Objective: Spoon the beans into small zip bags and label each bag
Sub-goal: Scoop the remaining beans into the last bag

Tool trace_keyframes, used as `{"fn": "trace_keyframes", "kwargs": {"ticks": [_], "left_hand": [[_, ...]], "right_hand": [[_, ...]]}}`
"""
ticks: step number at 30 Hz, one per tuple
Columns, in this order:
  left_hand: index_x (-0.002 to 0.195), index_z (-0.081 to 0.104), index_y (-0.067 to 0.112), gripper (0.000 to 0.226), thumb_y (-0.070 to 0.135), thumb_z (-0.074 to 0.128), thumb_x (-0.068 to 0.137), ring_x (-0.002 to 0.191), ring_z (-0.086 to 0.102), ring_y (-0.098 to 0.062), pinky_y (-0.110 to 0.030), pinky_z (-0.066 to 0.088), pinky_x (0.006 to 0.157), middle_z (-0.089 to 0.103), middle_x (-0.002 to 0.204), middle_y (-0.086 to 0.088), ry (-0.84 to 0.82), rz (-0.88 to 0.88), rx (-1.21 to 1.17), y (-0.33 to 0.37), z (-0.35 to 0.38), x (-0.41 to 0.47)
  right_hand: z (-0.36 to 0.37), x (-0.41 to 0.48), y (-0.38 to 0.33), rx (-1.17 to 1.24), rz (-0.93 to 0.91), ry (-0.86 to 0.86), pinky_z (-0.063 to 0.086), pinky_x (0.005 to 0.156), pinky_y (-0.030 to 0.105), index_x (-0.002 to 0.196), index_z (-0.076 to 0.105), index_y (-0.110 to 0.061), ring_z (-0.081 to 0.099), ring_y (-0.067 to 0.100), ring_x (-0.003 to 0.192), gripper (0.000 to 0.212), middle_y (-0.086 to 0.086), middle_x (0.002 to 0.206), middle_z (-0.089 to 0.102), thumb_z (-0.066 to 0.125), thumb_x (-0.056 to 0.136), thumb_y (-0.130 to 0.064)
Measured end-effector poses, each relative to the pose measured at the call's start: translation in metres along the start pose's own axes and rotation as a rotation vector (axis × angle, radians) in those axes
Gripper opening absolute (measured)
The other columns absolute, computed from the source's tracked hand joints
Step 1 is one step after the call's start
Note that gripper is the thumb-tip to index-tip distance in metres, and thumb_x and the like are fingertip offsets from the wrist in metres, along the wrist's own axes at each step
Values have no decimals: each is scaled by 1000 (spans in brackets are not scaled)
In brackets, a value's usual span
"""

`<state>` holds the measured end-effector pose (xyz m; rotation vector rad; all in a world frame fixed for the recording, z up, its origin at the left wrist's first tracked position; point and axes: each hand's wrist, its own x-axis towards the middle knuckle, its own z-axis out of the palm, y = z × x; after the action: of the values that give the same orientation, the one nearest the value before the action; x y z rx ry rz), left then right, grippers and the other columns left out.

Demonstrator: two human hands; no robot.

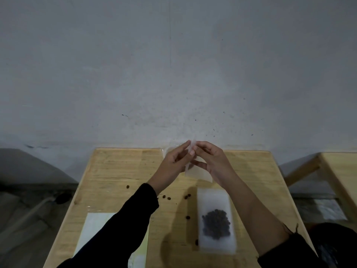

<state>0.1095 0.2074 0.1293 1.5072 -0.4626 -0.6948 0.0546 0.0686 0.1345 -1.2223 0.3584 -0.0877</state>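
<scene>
An empty small clear zip bag (pixel 197 172) is held up above the far middle of the wooden table (pixel 119 171). My left hand (pixel 176 161) and my right hand (pixel 211 161) both pinch its top edge with fingertips. A filled zip bag (pixel 216 223) with dark beans in it lies flat on the table near my right forearm. A few loose beans (pixel 167 197) are scattered on the wood between my arms. Something clear stands behind my hands, mostly hidden.
A white sheet (pixel 92 229) lies at the table's near left, partly under my left sleeve. A grey wall rises right behind the table. A second wooden table (pixel 340 171) stands at the right, across a gap.
</scene>
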Motion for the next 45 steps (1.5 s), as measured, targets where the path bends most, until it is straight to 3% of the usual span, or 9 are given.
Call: {"fn": "trace_keyframes", "kwargs": {"ticks": [4,7,11,21,25,28,30,38,45], "left_hand": [[143,35,21,48,25,47,97,107,61,-5,-24,51,89,64,112,6,-11,-32,-3,-5,1,1],[128,48,33,32,21,44,99,104,62,-8,-27,53,90,63,111,2,-38,-35,-26,-7,4,1],[139,44,15,40,22,43,100,109,60,-19,-33,52,93,60,121,-17,-69,-43,-27,-9,7,3],[132,52,14,35,24,41,101,110,60,-17,-37,50,96,63,118,-4,-138,-34,-26,-11,11,2],[131,53,14,34,23,37,102,102,62,-6,-20,50,84,65,111,4,-141,17,121,-9,15,3],[113,64,15,24,17,43,100,64,51,1,-14,39,62,59,75,7,-84,189,392,-10,17,1],[108,67,8,21,9,49,97,54,47,7,-8,34,56,53,63,16,-8,279,525,-13,18,1],[100,71,3,18,-1,57,89,54,50,8,-3,33,55,47,55,25,134,406,624,-24,29,-1],[101,71,2,19,-3,57,89,53,49,10,-3,32,53,48,58,23,171,433,615,-23,33,0]], "right_hand": [[2,-2,3,-46,0,68,57,77,31,94,64,-4,66,21,85,8,11,88,67,58,90,-8],[1,-6,4,-24,9,81,57,76,28,93,65,-4,66,17,79,8,9,84,67,60,89,-9],[-3,-11,5,12,16,90,56,74,26,91,66,-6,66,15,78,8,7,82,66,60,89,-9],[-5,-20,6,38,7,135,56,74,26,88,64,-6,66,11,73,6,3,76,66,59,89,-9],[-6,-16,5,-126,-33,233,58,73,31,83,65,-5,66,15,71,4,9,78,67,63,86,-4],[-12,-12,6,-283,-61,296,57,68,28,77,65,-8,67,17,70,10,10,75,68,64,84,-2],[-15,-13,11,-359,-60,334,57,66,27,77,65,-7,68,20,72,8,13,76,69,63,84,-4],[-20,-11,13,-458,84,343,56,61,24,69,66,-8,69,18,65,11,9,67,70,66,80,-7],[-18,-14,15,-722,40,212,50,61,19,72,59,-10,62,14,64,26,1,70,64,47,94,-14]]}}
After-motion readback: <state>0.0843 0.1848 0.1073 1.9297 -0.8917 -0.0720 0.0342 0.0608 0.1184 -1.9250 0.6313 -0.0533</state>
